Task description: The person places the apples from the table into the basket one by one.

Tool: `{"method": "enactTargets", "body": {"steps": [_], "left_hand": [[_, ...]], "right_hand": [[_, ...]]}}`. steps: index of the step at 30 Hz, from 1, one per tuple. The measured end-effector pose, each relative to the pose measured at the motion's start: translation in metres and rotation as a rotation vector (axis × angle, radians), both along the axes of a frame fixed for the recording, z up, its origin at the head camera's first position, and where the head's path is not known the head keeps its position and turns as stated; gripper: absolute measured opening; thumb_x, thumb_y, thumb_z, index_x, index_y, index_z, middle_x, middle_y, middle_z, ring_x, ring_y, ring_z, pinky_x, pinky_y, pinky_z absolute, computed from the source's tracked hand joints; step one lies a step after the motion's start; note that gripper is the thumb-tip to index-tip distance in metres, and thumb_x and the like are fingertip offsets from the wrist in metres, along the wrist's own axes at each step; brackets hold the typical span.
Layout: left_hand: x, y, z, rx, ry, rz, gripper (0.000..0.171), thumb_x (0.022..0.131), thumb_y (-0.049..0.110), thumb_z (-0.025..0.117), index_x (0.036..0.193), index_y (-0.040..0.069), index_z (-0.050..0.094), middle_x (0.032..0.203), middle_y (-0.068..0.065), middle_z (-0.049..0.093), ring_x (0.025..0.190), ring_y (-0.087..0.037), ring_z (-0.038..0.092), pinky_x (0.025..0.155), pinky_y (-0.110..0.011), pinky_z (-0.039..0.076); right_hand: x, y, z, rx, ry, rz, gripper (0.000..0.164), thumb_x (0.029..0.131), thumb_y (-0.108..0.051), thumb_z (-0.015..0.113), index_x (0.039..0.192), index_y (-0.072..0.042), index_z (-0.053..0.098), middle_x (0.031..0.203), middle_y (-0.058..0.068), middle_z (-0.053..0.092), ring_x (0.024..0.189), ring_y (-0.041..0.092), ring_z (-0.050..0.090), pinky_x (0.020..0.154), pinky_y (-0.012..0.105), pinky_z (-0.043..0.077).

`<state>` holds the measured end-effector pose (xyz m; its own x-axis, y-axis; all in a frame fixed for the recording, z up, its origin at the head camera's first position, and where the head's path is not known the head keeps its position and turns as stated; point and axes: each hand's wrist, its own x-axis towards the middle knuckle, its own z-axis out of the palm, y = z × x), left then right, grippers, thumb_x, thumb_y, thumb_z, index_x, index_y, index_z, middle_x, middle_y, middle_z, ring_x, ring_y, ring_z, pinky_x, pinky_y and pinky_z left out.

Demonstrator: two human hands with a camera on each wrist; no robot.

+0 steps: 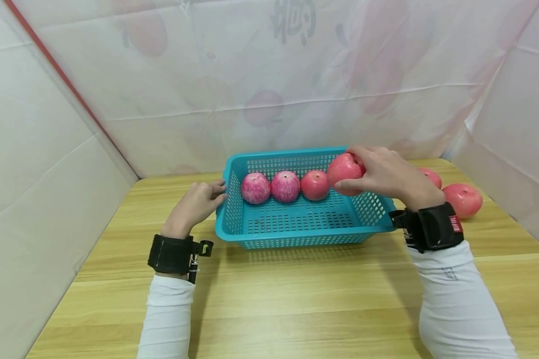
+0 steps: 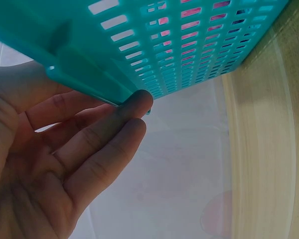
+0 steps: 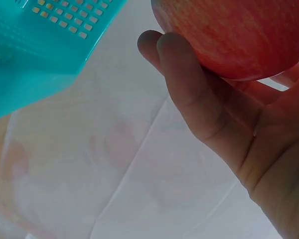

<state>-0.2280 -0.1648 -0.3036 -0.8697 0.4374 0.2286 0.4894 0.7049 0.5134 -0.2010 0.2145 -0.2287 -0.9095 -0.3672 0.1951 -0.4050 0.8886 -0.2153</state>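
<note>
A turquoise plastic basket (image 1: 296,230) stands on the table, with a row of two streaked pinkish apples (image 1: 256,188) and one plainer red apple (image 1: 315,185) inside. My right hand (image 1: 382,172) holds another red apple (image 1: 343,172) over the basket's right part, fingers on top and thumb low on its side. The right wrist view shows this apple (image 3: 239,37) against the fingers, beside the basket's wall (image 3: 45,74). At the basket's left end, my left hand (image 1: 195,204) grips the rim. Up close in the left wrist view, its fingers (image 2: 102,159) meet the rim's edge.
Two more red apples (image 1: 462,200) lie on the wooden table (image 1: 296,309) right of the basket, one partly hidden behind my right wrist. A pale printed sheet (image 1: 251,75) hangs behind the table, with further white sheets at both sides.
</note>
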Motion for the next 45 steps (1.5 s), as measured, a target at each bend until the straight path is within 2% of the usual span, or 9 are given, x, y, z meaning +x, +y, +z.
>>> {"method": "enactTargets", "body": {"steps": [8,15,25,31,42,45], "left_hand": [[0.0,0.0,-0.001,-0.002,0.0,-0.001,0.032,0.09,0.009,0.053,0.117,-0.008,0.053,0.13,-0.022,0.044,0.096,-0.026,0.057,0.057,-0.029,0.051],[0.0,0.0,0.0,-0.009,0.018,-0.006,0.031,0.09,0.009,0.053,0.117,-0.008,0.053,0.13,-0.022,0.045,0.097,-0.027,0.056,0.063,-0.032,0.054],[0.0,0.0,0.001,-0.012,0.022,-0.004,0.031,0.09,0.009,0.053,0.116,-0.008,0.054,0.129,-0.022,0.045,0.094,-0.027,0.058,0.053,-0.028,0.049],[0.001,0.0,0.001,-0.013,0.022,-0.001,0.031,0.09,0.01,0.053,0.116,-0.007,0.054,0.129,-0.021,0.046,0.095,-0.026,0.057,0.055,-0.029,0.05],[0.0,0.0,0.0,-0.011,0.008,0.002,0.031,0.09,0.009,0.053,0.116,-0.008,0.054,0.13,-0.022,0.045,0.097,-0.026,0.057,0.061,-0.031,0.053],[-0.001,0.0,0.0,-0.01,0.011,0.001,0.031,0.09,0.009,0.053,0.116,-0.008,0.054,0.129,-0.022,0.045,0.097,-0.027,0.056,0.064,-0.033,0.054]], "right_hand": [[-0.011,-0.013,-0.003,0.059,-0.008,0.079,0.065,0.075,-0.056,0.061,0.12,-0.012,0.047,0.103,0.011,0.056,0.087,0.026,0.05,0.069,0.046,0.047],[-0.011,-0.018,-0.004,0.06,-0.027,0.102,0.063,0.076,-0.052,0.063,0.12,-0.012,0.046,0.103,0.01,0.056,0.085,0.024,0.051,0.067,0.044,0.049],[-0.013,-0.026,-0.007,0.123,-0.031,0.125,0.07,0.075,-0.058,0.06,0.125,-0.011,0.044,0.114,0.012,0.053,0.093,0.027,0.049,0.069,0.045,0.049],[-0.012,-0.032,-0.008,0.16,-0.038,0.127,0.075,0.076,-0.057,0.06,0.129,-0.008,0.041,0.123,0.016,0.049,0.099,0.031,0.047,0.071,0.047,0.05],[-0.014,-0.039,-0.012,0.16,-0.038,0.145,0.071,0.074,-0.057,0.062,0.124,-0.01,0.044,0.116,0.013,0.052,0.084,0.025,0.052,0.066,0.041,0.051],[-0.015,-0.041,-0.014,0.154,-0.043,0.154,0.07,0.074,-0.055,0.062,0.124,-0.009,0.044,0.116,0.015,0.052,0.085,0.026,0.052,0.067,0.042,0.051]]}}
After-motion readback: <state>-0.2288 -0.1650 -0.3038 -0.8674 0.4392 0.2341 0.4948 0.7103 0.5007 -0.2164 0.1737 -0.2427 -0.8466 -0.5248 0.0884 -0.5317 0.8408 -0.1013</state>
